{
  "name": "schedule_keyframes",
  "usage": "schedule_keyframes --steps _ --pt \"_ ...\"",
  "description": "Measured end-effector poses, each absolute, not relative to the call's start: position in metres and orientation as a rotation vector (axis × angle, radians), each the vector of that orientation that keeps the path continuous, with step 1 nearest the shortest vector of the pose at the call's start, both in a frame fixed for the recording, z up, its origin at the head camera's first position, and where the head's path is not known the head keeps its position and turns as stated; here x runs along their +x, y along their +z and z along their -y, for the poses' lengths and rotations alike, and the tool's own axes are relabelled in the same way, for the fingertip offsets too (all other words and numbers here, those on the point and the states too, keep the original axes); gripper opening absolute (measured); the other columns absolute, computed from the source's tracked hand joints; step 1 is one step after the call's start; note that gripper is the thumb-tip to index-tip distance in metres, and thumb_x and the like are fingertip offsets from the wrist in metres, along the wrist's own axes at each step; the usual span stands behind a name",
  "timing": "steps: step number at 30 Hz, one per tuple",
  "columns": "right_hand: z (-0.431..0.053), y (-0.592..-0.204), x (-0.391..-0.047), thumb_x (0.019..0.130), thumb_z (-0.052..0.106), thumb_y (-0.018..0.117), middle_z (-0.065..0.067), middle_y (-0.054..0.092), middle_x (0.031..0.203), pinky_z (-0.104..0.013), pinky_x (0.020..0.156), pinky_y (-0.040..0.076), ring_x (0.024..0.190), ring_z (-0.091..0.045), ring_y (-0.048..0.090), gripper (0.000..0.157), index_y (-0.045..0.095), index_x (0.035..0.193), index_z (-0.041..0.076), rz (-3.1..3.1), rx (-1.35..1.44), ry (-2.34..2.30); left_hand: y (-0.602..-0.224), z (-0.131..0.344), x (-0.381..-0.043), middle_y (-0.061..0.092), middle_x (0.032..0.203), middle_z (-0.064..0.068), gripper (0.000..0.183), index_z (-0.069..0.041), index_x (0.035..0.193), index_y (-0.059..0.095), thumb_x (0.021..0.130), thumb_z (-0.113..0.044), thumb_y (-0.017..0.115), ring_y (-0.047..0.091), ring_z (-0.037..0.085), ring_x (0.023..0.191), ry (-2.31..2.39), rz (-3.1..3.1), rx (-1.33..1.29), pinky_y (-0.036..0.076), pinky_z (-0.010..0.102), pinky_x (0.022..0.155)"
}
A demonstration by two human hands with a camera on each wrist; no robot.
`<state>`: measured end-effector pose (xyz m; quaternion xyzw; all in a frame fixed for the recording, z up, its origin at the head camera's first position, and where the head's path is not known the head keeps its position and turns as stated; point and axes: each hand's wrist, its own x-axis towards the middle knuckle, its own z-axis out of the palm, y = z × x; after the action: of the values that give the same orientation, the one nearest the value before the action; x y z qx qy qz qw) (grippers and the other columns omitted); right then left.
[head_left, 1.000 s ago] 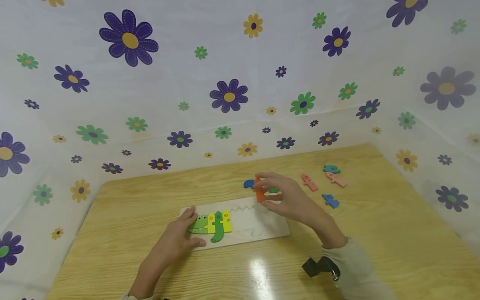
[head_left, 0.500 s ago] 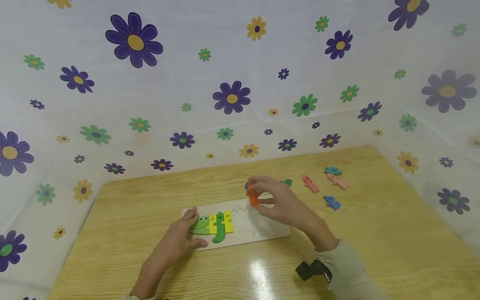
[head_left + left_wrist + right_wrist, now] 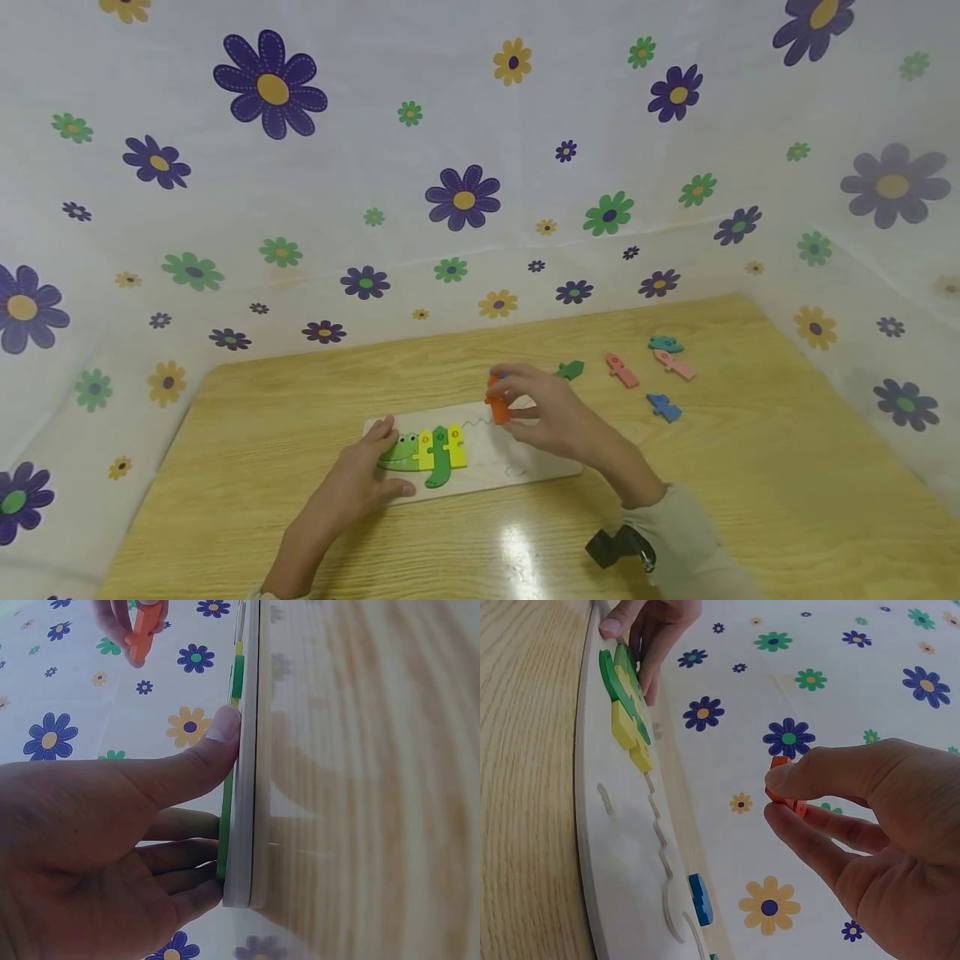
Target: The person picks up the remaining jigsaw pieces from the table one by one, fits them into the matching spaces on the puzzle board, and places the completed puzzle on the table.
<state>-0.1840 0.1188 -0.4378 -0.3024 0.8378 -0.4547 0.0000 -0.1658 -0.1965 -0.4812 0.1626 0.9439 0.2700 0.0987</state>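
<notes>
A pale wooden puzzle board (image 3: 487, 462) lies on the table with a green crocodile head piece (image 3: 399, 451) at its left end. Beside the head sit two yellow pieces (image 3: 457, 447) and a green leg piece (image 3: 438, 467). My left hand (image 3: 358, 471) rests on that end, its thumb and fairly straight fingers pressing the surface, as the left wrist view (image 3: 142, 832) confirms. Between thumb and fingertips my right hand (image 3: 558, 417) pinches an orange puzzle piece (image 3: 498, 408). It is held upright above the board's back edge; in the right wrist view, the orange piece (image 3: 780, 761) is clear of the board.
Behind the board, a green piece (image 3: 572, 370) lies on the table. Further right are two pink pieces (image 3: 621, 369), a teal piece (image 3: 665, 343) and a blue piece (image 3: 663, 407). A flowered white cloth (image 3: 337, 167) surrounds the table (image 3: 285, 417).
My right hand has carried the orange piece left and slightly down toward the board's outline, uncovering the green piece behind. My left hand has stayed on the board.
</notes>
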Motion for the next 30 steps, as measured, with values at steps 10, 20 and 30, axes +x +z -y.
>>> schedule_keyframes --steps 10,20,30 --pt "-0.110 -0.445 -0.182 0.087 -0.010 0.075 -0.021 0.055 0.143 -0.029 0.084 0.061 0.106 -0.027 0.067 0.036 0.068 0.122 -0.001 -2.614 -0.981 -1.382 -0.481 0.198 -0.166 0.030 0.163 0.024 0.087 0.010 0.148 0.046 0.080 -0.027 0.087 0.026 0.040 0.151 0.801 -2.791 0.499 0.028 0.057 0.120" --pt "-0.104 -0.450 -0.181 0.086 -0.008 0.077 -0.020 0.053 0.147 -0.030 0.085 0.061 0.107 -0.027 0.068 0.035 0.071 0.120 -0.002 -2.598 -0.944 -1.379 -0.483 0.199 -0.166 0.031 0.162 0.023 0.087 0.010 0.147 0.047 0.080 -0.027 0.088 0.027 0.040 0.151 0.803 -2.804 0.507 0.029 0.060 0.119" --pt "-0.101 -0.456 -0.182 0.086 -0.009 0.076 -0.020 0.053 0.147 -0.024 0.082 0.060 0.108 -0.028 0.068 0.033 0.072 0.118 -0.003 -2.583 -0.934 -1.385 -0.482 0.198 -0.167 0.031 0.163 0.022 0.086 0.009 0.147 0.047 0.080 -0.027 0.088 0.026 0.040 0.152 0.797 -2.802 0.490 0.028 0.059 0.119"
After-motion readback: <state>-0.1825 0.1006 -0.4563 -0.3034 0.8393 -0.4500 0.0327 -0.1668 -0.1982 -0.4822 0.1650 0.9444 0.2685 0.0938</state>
